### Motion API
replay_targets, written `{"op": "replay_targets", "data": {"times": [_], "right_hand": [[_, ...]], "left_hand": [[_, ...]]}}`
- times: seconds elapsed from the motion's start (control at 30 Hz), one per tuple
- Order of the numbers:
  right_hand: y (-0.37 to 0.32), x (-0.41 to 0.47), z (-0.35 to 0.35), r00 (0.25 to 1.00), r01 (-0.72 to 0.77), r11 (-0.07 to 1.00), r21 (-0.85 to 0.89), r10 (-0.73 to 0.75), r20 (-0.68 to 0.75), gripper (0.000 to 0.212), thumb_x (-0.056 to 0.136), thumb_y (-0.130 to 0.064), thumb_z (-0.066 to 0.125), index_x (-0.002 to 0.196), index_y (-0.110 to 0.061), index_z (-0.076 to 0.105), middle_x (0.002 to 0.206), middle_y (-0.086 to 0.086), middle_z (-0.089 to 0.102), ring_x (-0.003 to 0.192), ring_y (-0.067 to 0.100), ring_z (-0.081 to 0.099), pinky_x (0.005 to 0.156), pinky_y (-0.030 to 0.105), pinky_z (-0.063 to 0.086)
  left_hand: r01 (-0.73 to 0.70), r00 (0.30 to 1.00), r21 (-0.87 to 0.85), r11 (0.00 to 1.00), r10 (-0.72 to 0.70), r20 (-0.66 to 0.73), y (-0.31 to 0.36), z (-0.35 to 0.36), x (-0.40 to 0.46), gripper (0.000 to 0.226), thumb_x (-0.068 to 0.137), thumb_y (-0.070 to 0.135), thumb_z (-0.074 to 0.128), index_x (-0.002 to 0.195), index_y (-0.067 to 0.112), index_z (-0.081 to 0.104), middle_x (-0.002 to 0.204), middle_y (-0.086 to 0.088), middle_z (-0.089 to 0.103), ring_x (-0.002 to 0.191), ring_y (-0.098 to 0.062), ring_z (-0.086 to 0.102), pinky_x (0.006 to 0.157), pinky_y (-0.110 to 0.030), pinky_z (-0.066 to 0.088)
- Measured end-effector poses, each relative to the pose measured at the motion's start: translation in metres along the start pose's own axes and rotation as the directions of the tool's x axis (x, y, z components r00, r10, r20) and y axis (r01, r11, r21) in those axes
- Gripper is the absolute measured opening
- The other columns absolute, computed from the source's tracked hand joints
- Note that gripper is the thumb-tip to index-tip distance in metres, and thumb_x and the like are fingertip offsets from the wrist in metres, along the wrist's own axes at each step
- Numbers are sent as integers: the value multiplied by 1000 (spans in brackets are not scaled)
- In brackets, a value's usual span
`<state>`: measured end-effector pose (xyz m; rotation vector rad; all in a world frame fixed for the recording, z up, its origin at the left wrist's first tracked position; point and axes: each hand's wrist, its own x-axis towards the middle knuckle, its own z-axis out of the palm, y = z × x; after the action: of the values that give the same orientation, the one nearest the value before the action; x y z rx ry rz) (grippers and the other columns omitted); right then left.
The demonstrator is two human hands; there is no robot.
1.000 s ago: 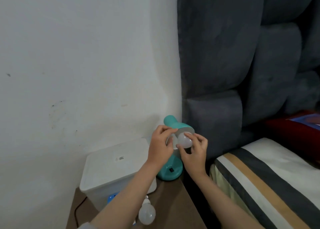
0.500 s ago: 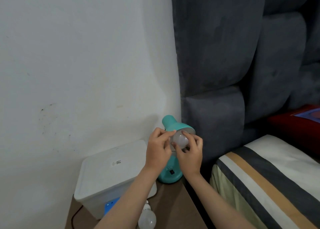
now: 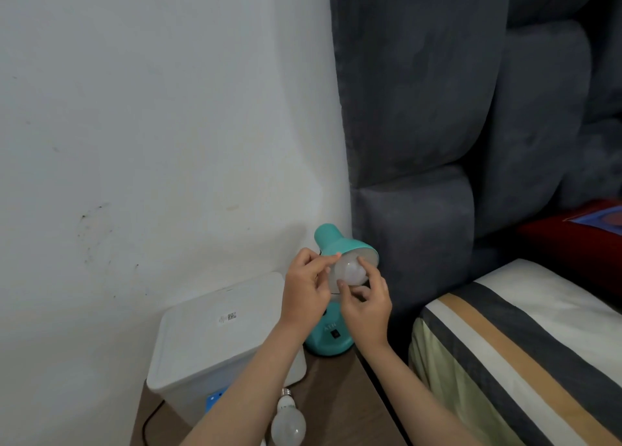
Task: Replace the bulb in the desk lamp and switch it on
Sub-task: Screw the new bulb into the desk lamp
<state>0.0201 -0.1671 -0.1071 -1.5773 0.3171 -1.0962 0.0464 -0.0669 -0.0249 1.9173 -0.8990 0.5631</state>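
Right hand (image 3: 365,306) has fingertips wrapped around the frosted white bulb (image 3: 350,272) sitting in the mouth of the lamp shade (image 3: 340,243), thumb on the bulb's lower left, index finger on its top. Left hand (image 3: 308,289) pinches the shade's rim on the left side, fingers narrow and closed on the edge. Bulb is partway inside the shade, round end facing out toward the camera, unlit.

Desk lamp is teal, shade tilted forward, base (image 3: 328,339) standing at the back right corner of the brown surface (image 3: 340,405), black switch on the base front. Tight space: grey padded headboard (image 3: 437,142) just right of the shade, white wall (image 3: 151,125) just behind, white lidded box (image 3: 222,341) touching or just beside the base on the left, filling the back left of the surface. Striped bed (image 3: 521,344) runs along the surface's right edge.

Second bulb (image 3: 288,423) lies on its side near the front edge, screw cap pointing to the back, between the two forearms. Black cable (image 3: 148,422) at the left edge
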Motion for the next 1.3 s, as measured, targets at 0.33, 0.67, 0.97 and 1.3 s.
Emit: {"op": "replay_targets", "data": {"times": [0.33, 0.67, 0.97, 1.3], "right_hand": [[-1, -4, 2, 1000, 30, 999, 28, -30, 4, 54, 79, -6, 72, 125, -24, 52, 119, 2, 45, 87, 24, 67, 76, 35, 60], [-2, -6, 3, 999, 53, 999, -14, -53, -12, 56, 78, 0, 71, 126, -20, 51, 120, 7, 46, 83, 18, 65, 75, 12, 53], [-3, -5, 2, 998, -59, 998, 26, 60, -21, 51, 80, -17, 74, 123, -20, 48, 118, 6, 54, 90, 16, 67, 76, 35, 60], [-5, 0, 0, 997, -72, 997, 26, 73, -27, 44, 80, -21, 74, 118, -19, 53, 99, 7, 65, 75, 11, 68, 65, 13, 53]], "left_hand": [[-5, 1000, 2, 1000, 5, 3, 1, 1, -1, 35, 82, -8, 58, 106, 15, 70, 79, 10, 46, 70, -7, 50, 60, -12, 42], [1, 1000, 3, 1000, -1, -7, 2, 2, -2, 34, 82, -7, 58, 105, 15, 70, 79, 12, 45, 72, -8, 51, 61, -11, 42], [-12, 1000, -2, 1000, 12, 1, 3, 1, -2, 35, 82, -8, 58, 106, 15, 70, 80, 14, 44, 73, -8, 50, 63, -9, 41], [-14, 1000, 6, 1000, 14, 4, 2, 2, -2, 33, 83, -7, 59, 105, 14, 70, 79, 9, 46, 73, -9, 51, 62, -11, 43]]}}
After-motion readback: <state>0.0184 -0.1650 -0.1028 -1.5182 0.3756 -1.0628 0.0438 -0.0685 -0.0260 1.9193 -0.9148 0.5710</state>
